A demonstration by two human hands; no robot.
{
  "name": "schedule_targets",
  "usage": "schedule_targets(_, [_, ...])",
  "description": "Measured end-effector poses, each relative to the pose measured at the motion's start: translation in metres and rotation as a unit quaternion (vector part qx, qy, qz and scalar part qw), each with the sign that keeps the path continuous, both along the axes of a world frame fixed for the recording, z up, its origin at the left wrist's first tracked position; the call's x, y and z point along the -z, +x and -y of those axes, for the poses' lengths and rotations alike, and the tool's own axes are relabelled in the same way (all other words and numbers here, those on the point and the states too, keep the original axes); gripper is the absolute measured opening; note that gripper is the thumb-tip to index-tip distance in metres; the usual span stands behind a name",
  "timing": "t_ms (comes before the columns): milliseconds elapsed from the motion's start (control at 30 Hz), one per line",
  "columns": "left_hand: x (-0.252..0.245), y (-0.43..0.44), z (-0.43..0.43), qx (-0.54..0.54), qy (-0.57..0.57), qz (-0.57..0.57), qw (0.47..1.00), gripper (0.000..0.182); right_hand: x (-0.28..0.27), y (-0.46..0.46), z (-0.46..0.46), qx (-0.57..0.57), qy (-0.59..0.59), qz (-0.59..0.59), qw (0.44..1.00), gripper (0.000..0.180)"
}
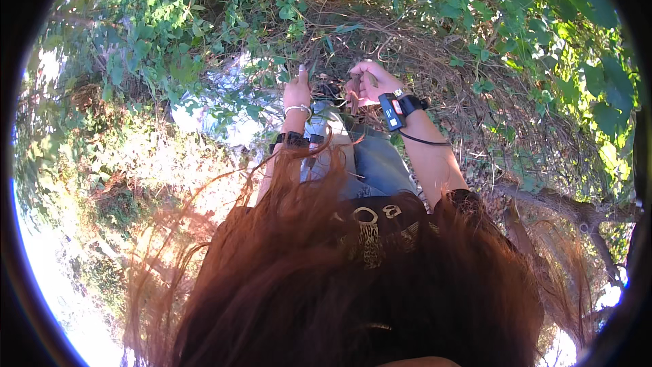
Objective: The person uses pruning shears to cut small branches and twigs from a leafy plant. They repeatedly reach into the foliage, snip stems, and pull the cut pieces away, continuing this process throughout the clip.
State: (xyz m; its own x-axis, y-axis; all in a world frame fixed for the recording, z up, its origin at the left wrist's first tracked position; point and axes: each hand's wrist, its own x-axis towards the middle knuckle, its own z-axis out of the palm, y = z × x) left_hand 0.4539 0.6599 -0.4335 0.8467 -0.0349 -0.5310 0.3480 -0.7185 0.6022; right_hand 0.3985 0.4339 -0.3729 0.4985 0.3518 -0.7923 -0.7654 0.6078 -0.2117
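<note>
My right hand (374,83) curls its fingers around a brown, dry-looking strip (355,96), perhaps bark or a dried pod. A small greenish-brown piece (373,80), maybe a leaf, shows by the same fingers. To the left, my left hand (297,93) is nearly fisted with the thumb pointing away from me, close to vine leaves. Its palm side is hidden, so whether it grips a stem cannot be told. Between the hands lies a dark object (326,86), too shaded to identify. My knees in blue jeans (379,155) are just below.
Leafy green vines (188,35) spread across the far side and the right. Tangled dry stems (423,51) cover the ground ahead. A pale, shiny sheet or bag (196,112) lies left under leaves. A thick branch (555,201) crosses at right. A cable (423,140) runs along my right forearm.
</note>
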Motion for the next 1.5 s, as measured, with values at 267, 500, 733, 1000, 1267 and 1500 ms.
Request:
schedule_targets(267, [0.037, -0.005, -0.024, -0.127, -0.108, -0.036, 0.985, 0.063, 0.065, 0.036, -0.013, 0.050, 0.036, -0.040, 0.997, 0.022])
schedule_targets(500, [0.037, -0.010, -0.010, -0.063, -0.093, -0.041, 0.993, 0.063, 0.088, 0.046, -0.012, 0.045, 0.097, -0.038, 0.994, 0.025])
schedule_targets(733, [0.033, -0.006, -0.002, -0.085, -0.098, -0.072, 0.989, 0.059, 0.131, 0.054, -0.043, 0.102, -0.184, -0.113, 0.971, 0.023])
schedule_targets(1000, [0.070, 0.000, -0.011, -0.083, -0.141, -0.128, 0.978, 0.036, 0.058, 0.049, -0.045, 0.198, -0.333, 0.109, 0.915, 0.018])
schedule_targets(1267, [0.107, 0.037, 0.091, 0.318, -0.003, 0.117, 0.941, 0.025, -0.016, 0.005, -0.001, 0.322, -0.307, 0.040, 0.894, 0.014])
schedule_targets(1500, [0.174, 0.050, 0.135, 0.510, 0.056, 0.066, 0.856, 0.011, -0.026, -0.053, 0.001, 0.288, -0.278, -0.030, 0.916, 0.018])
